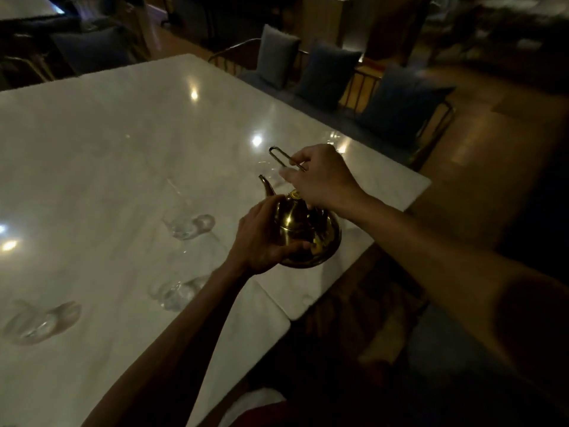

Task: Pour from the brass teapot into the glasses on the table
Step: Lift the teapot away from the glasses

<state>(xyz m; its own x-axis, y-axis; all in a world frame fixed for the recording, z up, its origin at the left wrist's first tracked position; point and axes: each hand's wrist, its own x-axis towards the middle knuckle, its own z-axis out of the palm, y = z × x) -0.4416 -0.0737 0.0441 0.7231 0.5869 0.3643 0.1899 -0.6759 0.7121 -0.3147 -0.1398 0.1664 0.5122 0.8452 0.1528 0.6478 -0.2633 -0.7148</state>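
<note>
Teapot [303, 232] cupped by left hand [261, 241]; right hand [320, 177] pinching handle [278, 157]

Dim room. Glossy white marble counter [129, 143] with ceiling-light reflections. Along its far right side, metal-framed bench [431, 131] with three blue-grey cushions [326, 75]. Polished wooden floor [492, 134] right. Far left, dark seating [92, 47], another pale table [24, 6]. Background blurred.

Brass-gold teapot [303, 229], white marble table [123, 143]
</note>
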